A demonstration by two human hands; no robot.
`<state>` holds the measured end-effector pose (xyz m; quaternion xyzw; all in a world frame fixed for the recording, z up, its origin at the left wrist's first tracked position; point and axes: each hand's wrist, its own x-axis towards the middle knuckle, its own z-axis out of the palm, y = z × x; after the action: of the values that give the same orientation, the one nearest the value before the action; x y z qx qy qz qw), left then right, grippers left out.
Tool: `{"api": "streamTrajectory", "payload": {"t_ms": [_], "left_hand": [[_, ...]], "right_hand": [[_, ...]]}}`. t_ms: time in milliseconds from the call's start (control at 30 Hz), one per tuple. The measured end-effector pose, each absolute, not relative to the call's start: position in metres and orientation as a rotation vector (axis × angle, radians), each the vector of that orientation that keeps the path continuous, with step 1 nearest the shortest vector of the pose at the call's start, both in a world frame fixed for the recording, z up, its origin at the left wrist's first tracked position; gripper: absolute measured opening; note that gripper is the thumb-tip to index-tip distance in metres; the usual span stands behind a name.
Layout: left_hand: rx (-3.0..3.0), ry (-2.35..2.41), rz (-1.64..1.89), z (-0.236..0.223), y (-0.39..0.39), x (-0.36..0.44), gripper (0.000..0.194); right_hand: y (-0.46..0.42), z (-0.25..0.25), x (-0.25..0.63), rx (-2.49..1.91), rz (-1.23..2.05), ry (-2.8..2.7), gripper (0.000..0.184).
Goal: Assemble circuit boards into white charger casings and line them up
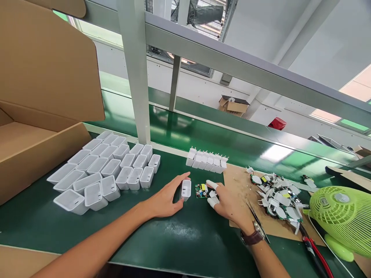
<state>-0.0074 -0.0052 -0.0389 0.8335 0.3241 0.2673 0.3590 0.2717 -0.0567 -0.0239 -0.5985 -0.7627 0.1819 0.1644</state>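
Note:
My left hand (165, 199) grips a white plastic charger shell (186, 190) between thumb and fingers, just above the green mat. My right hand (228, 204), with white finger cots on two fingertips and a watch on the wrist, pinches a small green circuit board (201, 190) right beside the shell's open end. The board lies level with the shell and is apart from it by a small gap.
Several empty white shells (104, 170) stand in rows at the left. A row of assembled white plugs (206, 160) stands behind my hands. A pile of boards with plug caps (276, 197) lies on cardboard (237, 181). A green fan (343, 218), a cardboard box (34, 116), tweezers (256, 220).

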Motion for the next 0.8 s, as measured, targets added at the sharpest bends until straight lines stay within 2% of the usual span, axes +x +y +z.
{"api": "streamTrajectory", "payload": {"t_ms": [133,200,267,333,367,433,500,533,667,800], "left_hand": [[2.120,1.074,0.719,-0.041,0.000,-0.005,0.080],[2.128,1.131,0.676,-0.036,0.001,-0.007,0.091],[2.146,1.087,0.609,-0.029,0.000,-0.011,0.111],[2.147,0.988,0.552,-0.022,-0.001,-0.015,0.121],[2.137,0.949,0.516,-0.020,-0.001,-0.016,0.115],[2.115,0.930,0.439,-0.018,0.000,-0.017,0.090],[2.127,0.971,0.445,-0.019,0.001,-0.015,0.066],[2.156,0.982,0.494,-0.021,0.001,-0.013,0.060],[2.320,0.878,0.798,-0.030,0.002,-0.006,0.061],[2.384,0.839,0.877,-0.038,0.002,-0.005,0.071]], "right_hand": [[-0.045,-0.021,0.275,-1.694,0.573,-2.204,0.064],[-0.038,-0.023,0.275,-1.635,0.641,-2.195,0.065],[-0.032,-0.028,0.275,-1.587,0.722,-2.092,0.065],[-0.030,-0.032,0.273,-1.531,0.722,-1.963,0.056],[-0.030,-0.033,0.272,-1.498,0.676,-1.919,0.050],[-0.035,-0.033,0.270,-1.424,0.524,-1.867,0.041],[-0.042,-0.029,0.266,-1.323,0.398,-1.840,0.040],[-0.046,-0.027,0.263,-1.264,0.377,-1.837,0.042],[-0.061,-0.018,0.248,-1.040,0.404,-1.930,0.059],[-0.067,-0.015,0.236,-1.002,0.203,-2.032,0.070]]}}
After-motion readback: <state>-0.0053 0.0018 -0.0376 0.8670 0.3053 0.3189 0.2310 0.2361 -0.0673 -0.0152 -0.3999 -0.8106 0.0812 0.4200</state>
